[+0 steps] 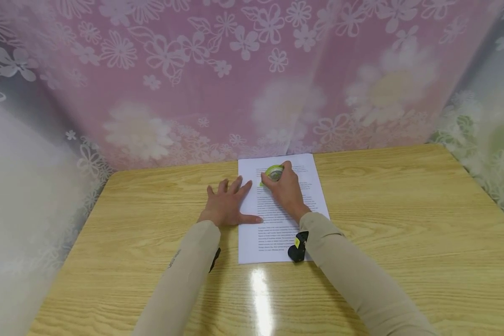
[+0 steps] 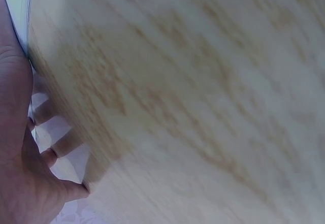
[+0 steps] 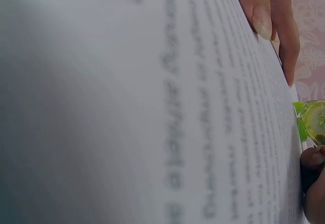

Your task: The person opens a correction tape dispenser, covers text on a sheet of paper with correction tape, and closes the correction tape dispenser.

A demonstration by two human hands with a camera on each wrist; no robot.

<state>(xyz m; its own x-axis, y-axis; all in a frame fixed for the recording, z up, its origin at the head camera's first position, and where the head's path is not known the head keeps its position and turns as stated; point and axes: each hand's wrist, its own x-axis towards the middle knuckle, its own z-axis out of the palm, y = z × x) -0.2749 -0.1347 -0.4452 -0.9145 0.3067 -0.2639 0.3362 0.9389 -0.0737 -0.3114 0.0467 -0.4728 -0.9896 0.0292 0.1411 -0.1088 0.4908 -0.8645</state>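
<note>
A printed sheet of paper (image 1: 248,245) lies on the wooden table, its far edge close to the patterned cloth. My right hand (image 1: 287,191) grips a green correction tape dispenser (image 1: 274,172) with a clear casing, over the upper lines of text. In the right wrist view the dispenser's green tip end (image 3: 301,125) is near the paper, but contact cannot be made out. My left hand (image 1: 225,207) rests spread at the sheet's left edge, its thumb on the page. Part of that hand (image 2: 30,158) shows at the edge of the left wrist view.
The wooden table (image 1: 151,224) extends to both sides of the page. A pink flowered cloth (image 1: 218,102) hangs directly behind it, and pale flowered cloths (image 1: 21,186) flank it. A black wrist device (image 1: 297,252) on the right arm overhangs the paper's lower right.
</note>
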